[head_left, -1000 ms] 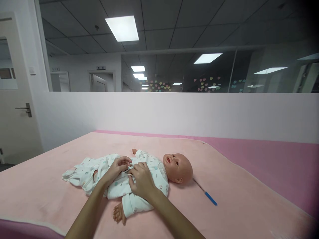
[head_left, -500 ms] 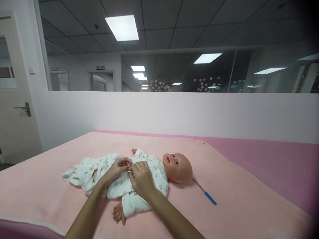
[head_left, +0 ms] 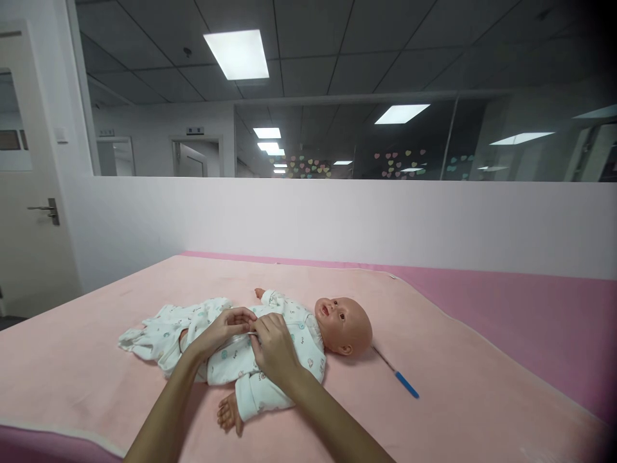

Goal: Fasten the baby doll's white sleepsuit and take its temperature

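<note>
A baby doll (head_left: 345,326) lies on its back, head to the right, in a white printed baby shirt (head_left: 311,347) and matching pants (head_left: 161,331). Over the middle of the shirt both hands meet, fingertips almost touching. My left hand (head_left: 226,329) is closed, thumb and fingers pinched at a thin white strip (head_left: 252,333) that looks like a cloth tie. From the other side, my right hand (head_left: 274,341) pinches at the same strip, its fingers curled over the doll's front. The fingertips hide much of the strip. One doll hand (head_left: 229,413) sticks out of the near sleeve.
Beside the doll's head lies a thin metal-shafted tool with a blue handle (head_left: 407,384). A pale pink blanket (head_left: 463,399) covers the darker pink padded surface (head_left: 540,328). Behind it stands a white wall (head_left: 385,222) with a window above. A door (head_left: 33,193) is at the left.
Both hands stay at the same spot over the shirt, with only a very slight shift of the fingers. The doll and the blue-handled tool have not moved.
</note>
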{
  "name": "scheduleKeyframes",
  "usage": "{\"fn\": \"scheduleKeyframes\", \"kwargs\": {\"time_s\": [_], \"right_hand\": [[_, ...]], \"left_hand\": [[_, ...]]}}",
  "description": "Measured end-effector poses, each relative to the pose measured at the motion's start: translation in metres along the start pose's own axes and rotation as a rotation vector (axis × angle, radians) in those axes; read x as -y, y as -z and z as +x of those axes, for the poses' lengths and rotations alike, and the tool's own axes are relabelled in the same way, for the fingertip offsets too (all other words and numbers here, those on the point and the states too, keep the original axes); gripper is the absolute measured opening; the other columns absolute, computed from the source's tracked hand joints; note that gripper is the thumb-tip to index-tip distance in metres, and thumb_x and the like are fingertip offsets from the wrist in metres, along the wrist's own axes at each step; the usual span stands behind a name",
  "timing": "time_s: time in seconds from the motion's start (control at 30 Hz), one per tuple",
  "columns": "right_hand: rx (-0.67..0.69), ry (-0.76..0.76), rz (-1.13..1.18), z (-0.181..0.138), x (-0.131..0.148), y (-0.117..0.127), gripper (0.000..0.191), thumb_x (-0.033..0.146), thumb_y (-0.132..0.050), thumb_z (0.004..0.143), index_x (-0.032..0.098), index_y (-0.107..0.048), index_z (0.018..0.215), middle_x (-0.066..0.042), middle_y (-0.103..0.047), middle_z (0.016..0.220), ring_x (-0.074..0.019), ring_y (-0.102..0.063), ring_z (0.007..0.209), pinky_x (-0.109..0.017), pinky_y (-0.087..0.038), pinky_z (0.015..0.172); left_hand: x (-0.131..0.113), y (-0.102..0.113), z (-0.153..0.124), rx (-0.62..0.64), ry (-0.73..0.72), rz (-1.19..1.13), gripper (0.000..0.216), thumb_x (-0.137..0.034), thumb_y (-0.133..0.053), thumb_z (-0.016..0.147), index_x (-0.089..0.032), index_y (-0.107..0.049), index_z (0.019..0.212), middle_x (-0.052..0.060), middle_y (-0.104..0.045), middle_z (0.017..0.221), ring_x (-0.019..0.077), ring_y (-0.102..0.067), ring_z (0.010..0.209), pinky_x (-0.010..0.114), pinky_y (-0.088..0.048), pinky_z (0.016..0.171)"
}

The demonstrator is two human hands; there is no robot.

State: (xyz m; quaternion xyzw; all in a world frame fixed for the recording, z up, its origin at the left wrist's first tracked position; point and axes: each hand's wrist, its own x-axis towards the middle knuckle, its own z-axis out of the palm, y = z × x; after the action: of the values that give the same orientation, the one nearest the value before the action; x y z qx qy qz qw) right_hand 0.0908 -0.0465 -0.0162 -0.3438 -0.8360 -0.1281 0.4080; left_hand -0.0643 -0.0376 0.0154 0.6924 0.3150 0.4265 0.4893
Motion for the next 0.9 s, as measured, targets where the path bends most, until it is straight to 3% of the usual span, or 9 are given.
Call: {"fn": "scheduleKeyframes", "kwargs": {"time_s": [0.3, 0.53, 0.9], "right_hand": [[-0.038, 0.024, 0.037, 0.0005, -0.0008, 0.0000, 0.013, 0.007, -0.046, 0.073, 0.019, -0.048, 0.078, -0.002, -0.052, 0.075, -0.0151, -0.041, 0.076, -0.029, -0.031, 0.072], [-0.034, 0.013, 0.047, 0.0004, -0.0012, -0.0010, 0.013, 0.007, -0.043, 0.074, 0.018, -0.049, 0.076, -0.002, -0.052, 0.074, -0.0152, -0.041, 0.074, -0.030, -0.031, 0.072], [-0.024, -0.002, 0.059, 0.0012, -0.0011, -0.0008, 0.014, 0.005, -0.044, 0.072, 0.018, -0.047, 0.074, 0.000, -0.052, 0.072, -0.0138, -0.041, 0.073, -0.029, -0.030, 0.073]], "left_hand": [[-0.0021, -0.0007, -0.0022, 0.092, -0.011, 0.041, 0.034, -0.018, -0.065, 0.063, -0.015, -0.056, 0.095, 0.003, -0.055, 0.079, 0.0157, -0.051, 0.079, 0.028, -0.041, 0.073], [0.0018, -0.0022, 0.0001, 0.046, -0.020, 0.044, 0.019, -0.014, -0.063, 0.061, -0.014, -0.051, 0.075, -0.001, -0.052, 0.070, 0.0107, -0.048, 0.069, 0.023, -0.039, 0.065], [0.0032, -0.0053, 0.0012, 0.009, -0.018, 0.029, 0.026, -0.017, -0.064, 0.060, -0.016, -0.039, 0.064, -0.005, -0.044, 0.061, 0.0074, -0.041, 0.060, 0.019, -0.034, 0.056]]}}
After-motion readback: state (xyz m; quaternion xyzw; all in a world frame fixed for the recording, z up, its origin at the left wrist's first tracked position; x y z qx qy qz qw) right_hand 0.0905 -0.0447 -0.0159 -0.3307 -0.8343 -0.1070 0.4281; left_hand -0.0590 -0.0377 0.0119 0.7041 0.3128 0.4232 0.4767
